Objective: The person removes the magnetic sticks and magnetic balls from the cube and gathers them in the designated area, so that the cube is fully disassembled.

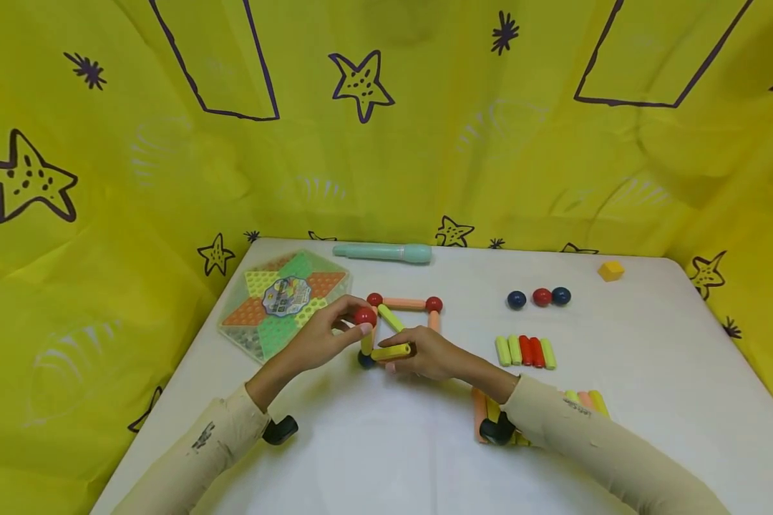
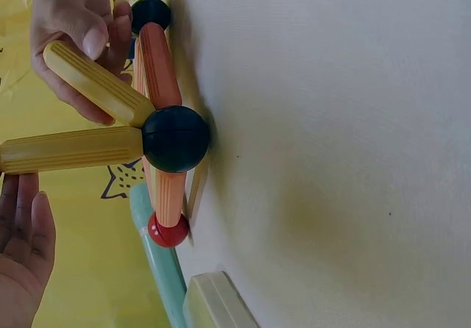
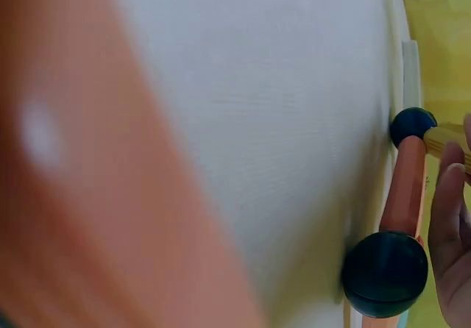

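Observation:
My left hand (image 1: 328,329) holds a red ball (image 1: 364,317) between thumb and fingers, at the top of an upright yellow rod (image 2: 73,150). That rod rises from a dark blue ball (image 2: 176,138) at the near left corner of a ball-and-rod frame. A second yellow rod (image 1: 391,352) slants up from the same ball, its far end free. My right hand (image 1: 428,352) grips this slanting rod between thumb and fingers. Salmon rods (image 1: 404,304) join red balls (image 1: 434,305) on the frame's far side. A yellow-green rod (image 1: 391,318) crosses inside. My right hand partly hides the near right corner.
Left lies a star-patterned hexagonal box (image 1: 270,330); behind, a teal pen-shaped thing (image 1: 383,252). Rightward are loose balls (image 1: 542,297), short green and red rods (image 1: 524,351), and a yellow block (image 1: 610,270). More rods (image 1: 479,415) lie under my right forearm. A yellow curtain (image 1: 386,164) borders the table.

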### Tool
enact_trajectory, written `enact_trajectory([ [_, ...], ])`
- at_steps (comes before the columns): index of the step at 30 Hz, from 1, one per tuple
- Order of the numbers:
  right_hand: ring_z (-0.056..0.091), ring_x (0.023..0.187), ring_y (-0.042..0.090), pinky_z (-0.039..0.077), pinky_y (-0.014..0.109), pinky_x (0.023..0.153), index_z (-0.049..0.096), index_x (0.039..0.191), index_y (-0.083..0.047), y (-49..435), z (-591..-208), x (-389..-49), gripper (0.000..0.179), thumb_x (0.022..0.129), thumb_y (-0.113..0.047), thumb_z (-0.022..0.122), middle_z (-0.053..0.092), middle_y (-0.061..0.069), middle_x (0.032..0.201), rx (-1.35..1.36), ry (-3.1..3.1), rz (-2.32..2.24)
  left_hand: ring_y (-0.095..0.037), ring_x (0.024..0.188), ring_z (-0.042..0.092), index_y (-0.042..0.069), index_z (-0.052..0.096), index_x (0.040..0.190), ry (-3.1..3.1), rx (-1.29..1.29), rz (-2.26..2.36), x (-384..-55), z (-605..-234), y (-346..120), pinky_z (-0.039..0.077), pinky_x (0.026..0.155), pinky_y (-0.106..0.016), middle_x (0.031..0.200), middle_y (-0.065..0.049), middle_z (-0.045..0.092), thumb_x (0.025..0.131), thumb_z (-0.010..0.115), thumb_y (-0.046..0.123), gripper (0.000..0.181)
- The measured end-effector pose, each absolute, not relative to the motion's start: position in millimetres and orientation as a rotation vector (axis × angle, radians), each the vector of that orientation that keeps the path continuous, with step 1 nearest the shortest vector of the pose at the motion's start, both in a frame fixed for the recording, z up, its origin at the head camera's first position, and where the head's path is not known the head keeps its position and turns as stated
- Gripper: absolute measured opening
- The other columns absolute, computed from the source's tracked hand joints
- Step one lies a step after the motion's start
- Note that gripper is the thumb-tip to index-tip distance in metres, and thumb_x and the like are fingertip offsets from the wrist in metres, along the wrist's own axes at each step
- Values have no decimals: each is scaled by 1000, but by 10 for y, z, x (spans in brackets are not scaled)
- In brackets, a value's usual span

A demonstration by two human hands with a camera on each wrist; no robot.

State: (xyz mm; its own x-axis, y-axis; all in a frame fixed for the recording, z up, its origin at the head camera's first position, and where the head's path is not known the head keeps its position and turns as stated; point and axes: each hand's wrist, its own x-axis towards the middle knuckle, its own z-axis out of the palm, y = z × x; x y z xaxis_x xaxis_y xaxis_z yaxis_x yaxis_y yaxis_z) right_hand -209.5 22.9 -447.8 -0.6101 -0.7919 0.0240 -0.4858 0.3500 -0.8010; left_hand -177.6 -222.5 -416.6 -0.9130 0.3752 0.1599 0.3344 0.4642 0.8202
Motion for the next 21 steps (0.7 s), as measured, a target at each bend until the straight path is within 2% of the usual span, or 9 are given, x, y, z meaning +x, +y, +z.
enact_trajectory([
  [1,54,89,10,46,22,76,69,126,-4,215,-4486,-2094,37,90,-12,75,72,7,115,-1122,2266,-1153,-18,103,62,14,60,125,2650,650,1471,-1778,-4165,-2225,52,91,-38,113,-3,67,99,66,30,31],
  [4,57,94,13,48,24,82,70,125,-5,189,-4500,-2094,34,92,-13,74,71,5,113,-1100,2278,-1178,-17,103,62,14,60,126,2647,656,1475,-1778,-4151,-2225,52,91,-38,114,-3,66,99,65,30,32],
  [10,64,71,19,54,24,64,67,125,-7,158,-4477,-2076,27,98,-10,64,69,9,111,-1002,2190,-1216,-18,104,61,14,59,125,2647,632,1483,-1764,-4132,-2230,51,91,-39,114,-3,66,100,64,29,30],
  [16,68,70,23,56,29,62,62,122,-7,148,-4472,-2071,21,101,-7,59,66,11,111,-950,2120,-1247,-18,103,61,13,59,125,2648,641,1487,-1769,-4143,-2229,51,90,-38,115,-3,66,100,63,29,30],
  [21,68,68,20,55,31,57,60,122,-6,150,-4484,-2074,20,103,-6,55,64,13,114,-932,2080,-1262,-18,103,62,14,59,125,2648,648,1485,-1770,-4158,-2224,51,90,-38,116,-3,66,101,63,29,29],
])
